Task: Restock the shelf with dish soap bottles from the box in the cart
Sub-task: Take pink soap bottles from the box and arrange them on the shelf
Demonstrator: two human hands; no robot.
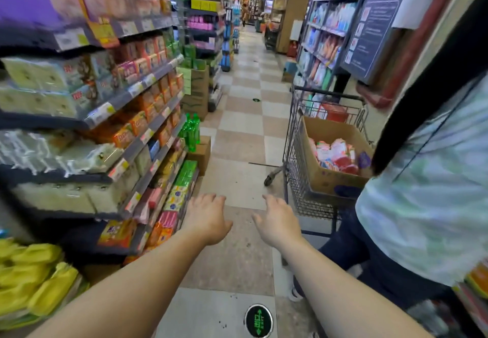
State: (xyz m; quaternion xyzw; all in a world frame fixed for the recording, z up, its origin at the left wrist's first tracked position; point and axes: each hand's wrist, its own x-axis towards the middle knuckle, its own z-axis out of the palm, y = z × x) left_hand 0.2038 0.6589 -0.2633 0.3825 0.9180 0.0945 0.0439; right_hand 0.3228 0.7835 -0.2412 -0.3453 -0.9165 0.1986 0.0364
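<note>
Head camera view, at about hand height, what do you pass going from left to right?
Shelf of packaged goods → left hand → right hand → cart holding the cardboard box → another person's pale shirt.

I see a grey wire-metal shopping cart [295,168] holding a matt brown cardboard box [327,179] of glossy plastic packets [335,152], over a smooth, checkered tile floor [245,131].

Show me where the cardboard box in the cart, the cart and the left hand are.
cardboard box [326,179], head view, front wall.
cart [297,179], head view, wire side.
left hand [207,216], head view, back of hand.
</note>
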